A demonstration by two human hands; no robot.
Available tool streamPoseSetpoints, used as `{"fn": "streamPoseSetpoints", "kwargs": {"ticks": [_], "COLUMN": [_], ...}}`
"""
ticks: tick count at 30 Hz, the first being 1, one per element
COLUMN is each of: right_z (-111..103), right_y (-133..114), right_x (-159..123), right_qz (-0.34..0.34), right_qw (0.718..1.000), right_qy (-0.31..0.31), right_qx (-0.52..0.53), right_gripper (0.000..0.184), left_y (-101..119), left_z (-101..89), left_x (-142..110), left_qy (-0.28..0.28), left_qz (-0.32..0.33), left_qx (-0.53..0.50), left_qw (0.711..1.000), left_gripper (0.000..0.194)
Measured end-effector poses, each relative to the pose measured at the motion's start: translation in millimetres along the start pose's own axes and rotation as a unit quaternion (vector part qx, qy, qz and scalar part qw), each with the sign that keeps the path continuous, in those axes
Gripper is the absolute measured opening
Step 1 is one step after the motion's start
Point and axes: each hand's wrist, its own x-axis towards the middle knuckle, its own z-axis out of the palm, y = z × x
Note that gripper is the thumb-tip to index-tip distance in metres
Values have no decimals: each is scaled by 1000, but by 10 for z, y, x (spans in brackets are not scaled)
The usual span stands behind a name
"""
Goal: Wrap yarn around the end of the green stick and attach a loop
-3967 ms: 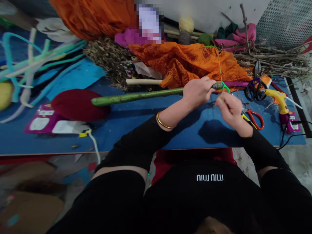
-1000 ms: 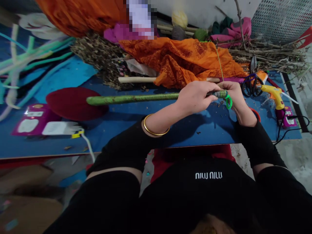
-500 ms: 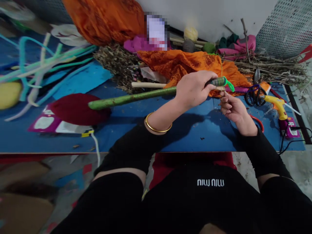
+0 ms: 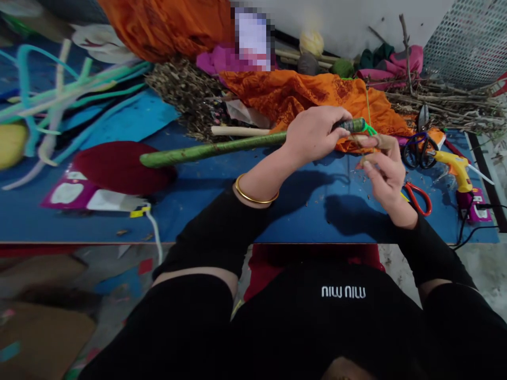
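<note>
My left hand is closed round a long green stick, near its right end. Dark grey winding shows on the stick beside my fingertips. A bright green loop of yarn hangs at that end. A thin yellow-green strand runs down to it from the green yarn ball. Just below the stick's end, my right hand is bent in a pinch on a thin brownish strand, whose kind I cannot make out. The stick's left end lies over a dark red oval piece.
Orange patterned cloth and dry twigs lie behind my hands. To the right are black-handled scissors, red-handled pliers and a yellow glue gun with cords. Coloured foam strips and a purple package lie left.
My right hand moved up beside the stick's end, then down and apart, and now sits close below it again with fingers bent. My left hand has kept its grip on the stick.
</note>
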Motion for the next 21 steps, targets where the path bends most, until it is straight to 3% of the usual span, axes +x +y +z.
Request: {"fn": "streamPoseSetpoints", "kwargs": {"ticks": [6,9,11,13,16,21], "right_z": [85,92,84,87,119,164], "right_y": [60,40,0,-42,-74,-44], "right_x": [58,27,-9,-43,-76,-110], "right_qz": [104,122,92,17,-104,-146], "right_qw": [970,972,988,999,993,980], "right_qy": [31,41,26,-4,-29,-25], "right_qx": [216,197,124,42,-54,-130], "right_gripper": [47,45,41,37,32,30], "left_y": [-23,-42,-34,-3,61,95], "left_z": [76,96,107,121,148,199], "left_x": [-5,-8,-16,-30,-48,-52], "left_qy": [-44,-61,-64,-63,-65,-66], "left_qz": [5,18,20,12,-8,-27], "left_qx": [-10,-25,-26,-14,19,46], "left_qw": [999,998,997,998,998,996], "left_gripper": [37,36,36,37,39,38]}}
